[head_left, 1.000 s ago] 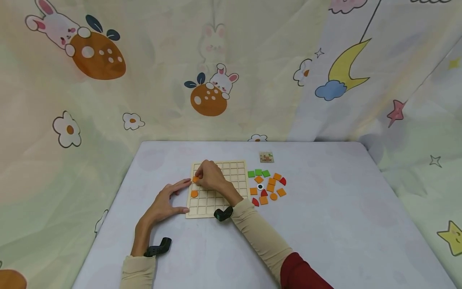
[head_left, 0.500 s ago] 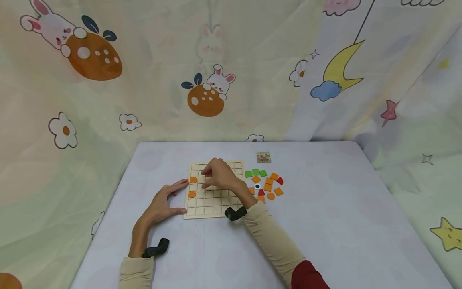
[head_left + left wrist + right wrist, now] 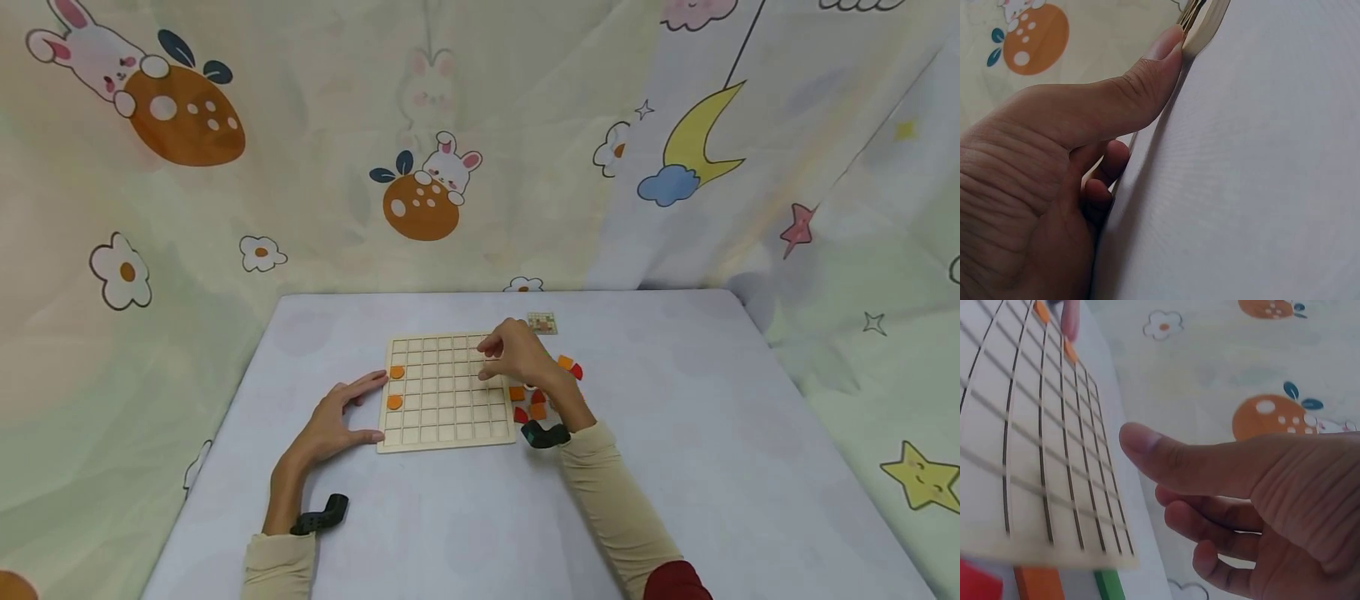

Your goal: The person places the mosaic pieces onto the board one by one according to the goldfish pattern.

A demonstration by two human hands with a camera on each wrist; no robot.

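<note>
Backdrop: pale cartoon cloth (image 3: 315,192) with bunnies, flowers, moon, stars fills upper frame and both sides. Worktop (image 3: 712,433) lavender-white, lower centre. Left hand (image 3: 337,417) left of centre, fingers straight, thumb and fingertips touching left edge of wooden grid board (image 3: 446,392). Two orange discs (image 3: 395,387) in board's left column. Right hand (image 3: 521,357) over board's right edge, fingers loosely curled, holding nothing. Coloured tiles (image 3: 536,400) right of board, partly hidden. Small pattern card (image 3: 542,322) above them.
</note>
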